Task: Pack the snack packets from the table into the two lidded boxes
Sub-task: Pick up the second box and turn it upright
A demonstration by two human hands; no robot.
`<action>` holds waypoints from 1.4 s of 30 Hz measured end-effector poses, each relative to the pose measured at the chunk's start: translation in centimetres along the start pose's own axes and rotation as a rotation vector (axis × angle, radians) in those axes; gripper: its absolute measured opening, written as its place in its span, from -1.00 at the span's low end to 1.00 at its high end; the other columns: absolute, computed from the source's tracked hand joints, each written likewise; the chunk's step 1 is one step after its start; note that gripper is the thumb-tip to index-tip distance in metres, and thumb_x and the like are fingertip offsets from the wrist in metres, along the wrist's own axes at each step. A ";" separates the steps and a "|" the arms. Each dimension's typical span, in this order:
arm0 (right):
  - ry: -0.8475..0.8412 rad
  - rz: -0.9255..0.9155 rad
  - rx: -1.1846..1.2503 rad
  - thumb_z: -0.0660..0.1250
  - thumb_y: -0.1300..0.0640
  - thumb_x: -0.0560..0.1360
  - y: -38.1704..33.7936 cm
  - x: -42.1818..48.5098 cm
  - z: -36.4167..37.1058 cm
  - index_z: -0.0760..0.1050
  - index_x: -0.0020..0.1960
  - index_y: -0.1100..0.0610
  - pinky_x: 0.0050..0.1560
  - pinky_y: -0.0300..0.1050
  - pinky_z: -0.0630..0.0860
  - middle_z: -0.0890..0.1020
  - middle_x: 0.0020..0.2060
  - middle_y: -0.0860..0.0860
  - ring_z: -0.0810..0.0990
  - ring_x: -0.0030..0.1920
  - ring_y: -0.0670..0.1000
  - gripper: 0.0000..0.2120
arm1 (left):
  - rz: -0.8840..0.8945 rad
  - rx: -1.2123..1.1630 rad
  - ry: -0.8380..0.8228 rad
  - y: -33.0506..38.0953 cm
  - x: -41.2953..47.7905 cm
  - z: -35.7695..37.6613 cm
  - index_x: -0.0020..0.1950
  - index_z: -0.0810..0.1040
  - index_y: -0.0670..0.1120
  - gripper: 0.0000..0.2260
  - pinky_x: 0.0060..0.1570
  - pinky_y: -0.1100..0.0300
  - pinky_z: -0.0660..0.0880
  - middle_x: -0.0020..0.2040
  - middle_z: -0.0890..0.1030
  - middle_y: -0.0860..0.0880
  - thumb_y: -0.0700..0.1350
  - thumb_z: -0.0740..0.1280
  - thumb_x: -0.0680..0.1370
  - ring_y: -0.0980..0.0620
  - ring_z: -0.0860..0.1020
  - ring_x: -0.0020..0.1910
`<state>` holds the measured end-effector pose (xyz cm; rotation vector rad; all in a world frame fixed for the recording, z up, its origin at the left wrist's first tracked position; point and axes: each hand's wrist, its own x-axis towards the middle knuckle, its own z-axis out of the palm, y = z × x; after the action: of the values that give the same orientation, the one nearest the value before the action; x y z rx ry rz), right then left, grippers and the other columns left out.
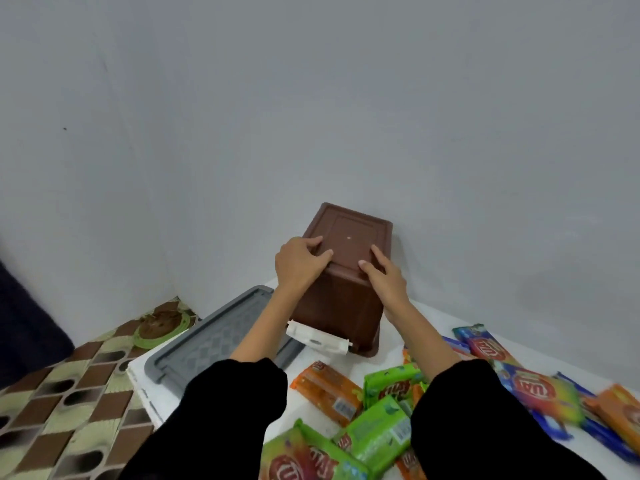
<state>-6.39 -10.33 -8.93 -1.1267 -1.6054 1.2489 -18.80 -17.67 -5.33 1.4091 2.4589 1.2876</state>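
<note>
- The brown box [346,237] stands upside down at the 12 o'clock end of the white worktop [433,317], close to the grey wall [311,98], with its base facing up.
- The left hand [299,263] holds the box's 9 o'clock edge, its fingers [320,254] curled onto the base.
- The right hand [384,277] grips the 3 o'clock edge, with the thumb lying on the base and the fingers clamped down the side.
- A white latch [317,337] sticks out at the box's lower rim, toward 6 o'clock.
- A grey lid [214,337] lies flat at the box's 8 o'clock.
- The snack packets lie loose on the worktop toward 6 o'clock: an orange packet [329,389], green packets [377,434], and red-and-blue packets [533,389] toward 4 o'clock.
- Patterned floor [69,393] shows at 8 o'clock.
</note>
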 end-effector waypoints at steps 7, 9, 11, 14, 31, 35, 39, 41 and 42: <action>0.138 -0.128 -0.029 0.30 0.05 0.50 -4.4 -5.8 -6.3 0.31 0.42 -0.05 0.43 -0.07 0.27 0.33 0.41 0.08 0.34 0.40 0.08 -0.51 | 0.127 -0.100 0.023 6.3 -5.3 -3.4 0.28 0.53 0.01 -0.62 0.25 0.20 0.34 0.24 0.58 -0.03 0.05 0.36 0.48 0.00 0.48 0.28; 0.149 -0.119 -0.029 0.30 0.05 0.49 -4.8 -7.9 -8.7 0.32 0.41 -0.05 0.42 -0.04 0.29 0.36 0.40 0.08 0.34 0.39 0.07 -0.50 | 0.145 -0.114 0.002 8.0 -7.6 -3.6 0.27 0.54 0.00 -0.62 0.25 0.21 0.34 0.24 0.58 -0.03 0.05 0.35 0.48 0.00 0.48 0.28; 0.168 -0.105 -0.031 0.31 0.06 0.48 -4.8 -10.3 -11.1 0.33 0.41 -0.04 0.42 -0.01 0.30 0.38 0.40 0.07 0.35 0.39 0.07 -0.50 | 0.167 -0.122 -0.022 9.7 -10.0 -3.3 0.27 0.54 0.00 -0.62 0.25 0.20 0.35 0.24 0.58 -0.04 0.06 0.35 0.48 0.00 0.48 0.27; 0.208 -0.097 -0.045 0.32 0.08 0.48 -4.1 -13.9 -14.7 0.34 0.41 0.00 0.42 -0.01 0.29 0.40 0.39 0.07 0.36 0.39 0.07 -0.50 | 0.194 -0.118 -0.070 11.9 -13.7 -2.5 0.27 0.54 -0.01 -0.63 0.23 0.20 0.36 0.25 0.57 -0.03 0.06 0.35 0.49 0.00 0.48 0.28; 0.254 0.057 -0.179 0.32 0.07 0.49 5.3 -38.0 -36.3 0.34 0.40 -0.02 0.43 -0.02 0.27 0.35 0.42 0.04 0.31 0.42 0.08 -0.51 | 0.165 -0.178 -0.289 22.4 -43.0 4.4 0.30 0.51 -0.02 -0.59 0.15 0.23 0.38 0.26 0.56 -0.03 0.09 0.33 0.50 0.02 0.49 0.26; 0.262 0.112 -0.164 0.34 0.08 0.47 7.3 -42.0 -38.9 0.36 0.39 -0.03 0.44 0.04 0.26 0.29 0.45 0.08 0.27 0.44 0.08 -0.51 | 0.181 -0.135 -0.366 23.6 -47.3 5.3 0.34 0.47 -0.03 -0.56 0.17 0.16 0.41 0.28 0.55 -0.06 0.09 0.32 0.50 -0.02 0.51 0.24; 0.266 0.141 -0.204 0.31 0.12 0.50 8.7 -44.6 -41.1 0.37 0.39 -0.03 0.41 -0.07 0.27 0.34 0.43 0.05 0.34 0.39 0.08 -0.53 | 0.240 -0.052 -0.473 24.2 -50.2 6.0 0.41 0.38 -0.03 -0.50 0.18 0.13 0.42 0.30 0.51 -0.09 0.12 0.29 0.51 -0.04 0.49 0.25; 0.252 0.138 -0.239 0.30 0.15 0.50 8.8 -45.3 -42.4 0.39 0.37 -0.05 0.38 -0.10 0.25 0.37 0.41 0.04 0.36 0.37 0.08 -0.55 | 0.265 0.017 -0.548 24.7 -51.4 6.0 0.46 0.29 0.01 -0.47 0.22 0.12 0.38 0.33 0.43 -0.15 0.15 0.25 0.53 -0.08 0.44 0.29; 0.242 0.135 -0.257 0.31 0.16 0.49 8.9 -45.5 -43.3 0.42 0.33 -0.08 0.38 -0.11 0.26 0.40 0.38 0.04 0.38 0.35 0.07 -0.57 | 0.278 0.045 -0.597 24.9 -52.0 5.9 0.48 0.24 0.03 -0.46 0.26 0.12 0.36 0.36 0.38 -0.17 0.16 0.23 0.53 -0.11 0.41 0.31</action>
<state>49.07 -40.97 -11.94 -1.5079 -1.5546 0.9624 31.75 -45.48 -10.92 1.8594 1.9527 0.6874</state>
